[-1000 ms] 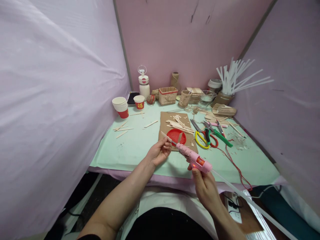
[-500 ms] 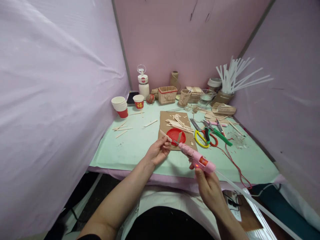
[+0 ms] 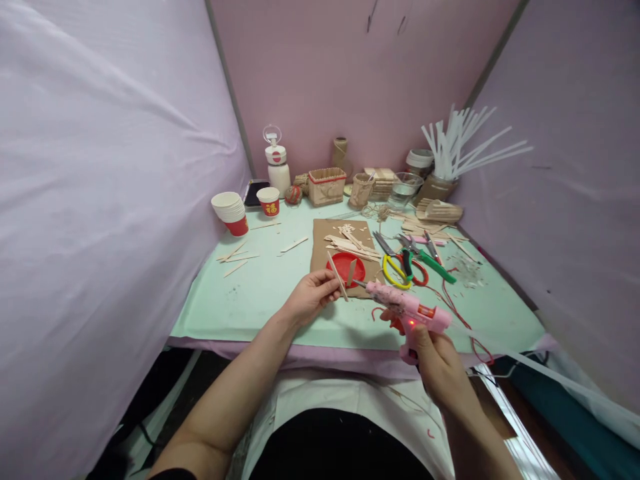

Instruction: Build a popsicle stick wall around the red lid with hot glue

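Note:
My left hand (image 3: 315,295) pinches a thin wooden stick (image 3: 338,275), which slants over the left part of a round red lid-like dish (image 3: 342,261). My right hand (image 3: 435,347) is wrapped round the handle of a pink hot glue gun (image 3: 403,304) with an orange-red light glowing on its side. The gun's metal nozzle points left, close to the stick's lower end; I cannot tell whether they touch. A long translucent glue stick (image 3: 535,363) trails from the back of the gun. Another flat wooden piece (image 3: 351,272) stands up in the red dish.
A cardboard sheet (image 3: 320,230) bears a pile of wooden sticks (image 3: 353,247). To its right lie yellow-handled scissors (image 3: 395,272) and green-handled pliers (image 3: 435,264). Paper cups (image 3: 230,213), a white bottle (image 3: 279,172), a small stick basket (image 3: 327,187) and a water bowl (image 3: 404,191) stand farther back.
The stick in my left hand has turned to a steeper slant. The glue gun has shifted right and is more level, its nozzle still near the stick. The whole view has shifted slightly.

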Tool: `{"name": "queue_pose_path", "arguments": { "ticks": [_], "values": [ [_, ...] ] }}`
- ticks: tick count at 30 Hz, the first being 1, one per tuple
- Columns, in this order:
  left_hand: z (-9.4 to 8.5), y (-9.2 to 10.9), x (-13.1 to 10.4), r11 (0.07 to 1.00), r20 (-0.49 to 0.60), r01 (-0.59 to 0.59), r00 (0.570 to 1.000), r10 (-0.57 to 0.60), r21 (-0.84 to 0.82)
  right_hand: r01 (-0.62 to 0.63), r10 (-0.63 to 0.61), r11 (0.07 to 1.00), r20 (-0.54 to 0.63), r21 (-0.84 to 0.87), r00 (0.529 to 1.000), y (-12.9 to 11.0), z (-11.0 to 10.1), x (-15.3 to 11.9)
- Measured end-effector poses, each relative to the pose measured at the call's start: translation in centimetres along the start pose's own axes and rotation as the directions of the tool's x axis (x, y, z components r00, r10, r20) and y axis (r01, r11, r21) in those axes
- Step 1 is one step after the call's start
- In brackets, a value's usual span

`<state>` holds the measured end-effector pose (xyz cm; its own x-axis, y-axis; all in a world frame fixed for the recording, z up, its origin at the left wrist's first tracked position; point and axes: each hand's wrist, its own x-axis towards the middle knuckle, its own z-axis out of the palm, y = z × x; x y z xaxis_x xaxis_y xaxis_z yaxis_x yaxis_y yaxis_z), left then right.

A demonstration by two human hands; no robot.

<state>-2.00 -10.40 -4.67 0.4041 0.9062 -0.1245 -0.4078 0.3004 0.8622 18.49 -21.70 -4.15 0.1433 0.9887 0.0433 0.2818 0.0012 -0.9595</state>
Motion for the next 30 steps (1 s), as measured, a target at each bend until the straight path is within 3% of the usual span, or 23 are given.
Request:
{"name": "queue_pose_path", "arguments": {
  "ticks": [6,30],
  "values": [
    [0.04,-0.42,-0.21,0.991,0.069,-0.006,0.998,-0.003,0.130,0.011,-0.013,0.998,-0.028,-0.070,1.000,-0.57,0.45,0.24],
    [-0.27,-0.95,-0.28,0.976,0.135,-0.013,0.991,-0.017,0.217,0.049,-0.053,0.992,-0.027,-0.116,0.998,-0.71,0.92,0.58]
  ]
}}
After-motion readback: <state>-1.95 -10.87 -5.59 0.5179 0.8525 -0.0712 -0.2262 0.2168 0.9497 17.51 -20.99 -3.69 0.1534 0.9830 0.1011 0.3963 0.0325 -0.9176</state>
